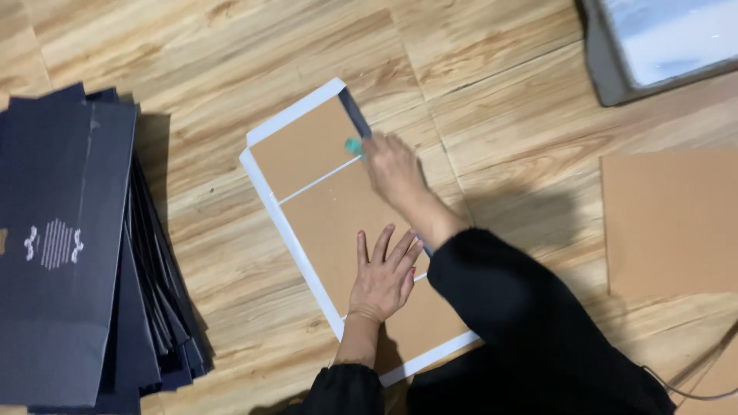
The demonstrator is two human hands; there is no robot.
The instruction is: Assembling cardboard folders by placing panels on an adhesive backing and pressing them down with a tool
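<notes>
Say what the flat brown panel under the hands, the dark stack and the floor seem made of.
Brown panel: probably cardboard, matte tan face, white border strips. Dark stack: likely printed card or paper, thin fanned edges, slight sheen. Floor: wood or wood-look laminate, visible grain, plank seams.

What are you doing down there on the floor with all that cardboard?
A person is working on a wooden floor. The left hand presses flat on a brown cardboard sheet with white edges. The right hand holds a small green tool against the sheet near its far edge. A stack of flat dark sheets lies to the left, and another brown cardboard piece lies to the right.
</notes>
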